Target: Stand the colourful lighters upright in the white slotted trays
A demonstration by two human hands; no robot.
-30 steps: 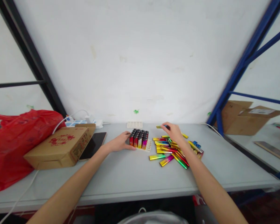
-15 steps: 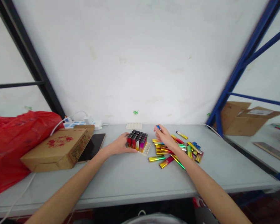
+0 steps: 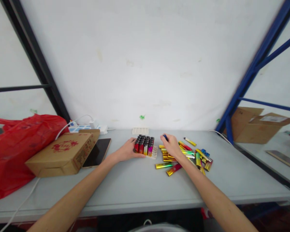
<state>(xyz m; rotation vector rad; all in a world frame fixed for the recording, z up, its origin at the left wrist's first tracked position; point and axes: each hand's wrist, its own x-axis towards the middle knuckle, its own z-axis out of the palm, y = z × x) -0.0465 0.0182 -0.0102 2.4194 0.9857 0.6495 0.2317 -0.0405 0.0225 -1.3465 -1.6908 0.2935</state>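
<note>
- Scanning from the left edge, I see a red plastic bag slumped on the grey table, touching a flat cardboard box with a red print on its lid
- Behind the box, a white power strip sits against the wall, and a white cable trails off the table's near edge
- Just right of the box, a dark phone lies flat, its left edge tucked against the box
- My left hand rests on the table and is cupped against the left side of the block of upright sticks, thumb along its near edge; I cannot tell whether the fingers actually clamp it
- That block stands in a white tray, dark caps up; the tray's empty sockets show along its right edge
- Further back, near the wall, lies a spare white tray, well apart from both hands
- My right hand hovers just right of the block, fingertips pinched closed on a blue stick, which is held above the table beside the block's far right corner
- Under and to the right of that hand, a loose pile of shiny sticks lies in gold, red, green and blue, crossing one another
- One yellow stick lies alone behind the pile
- At the far right rises a blue rack post, with open cardboard cartons on the shelf beyond it
</note>
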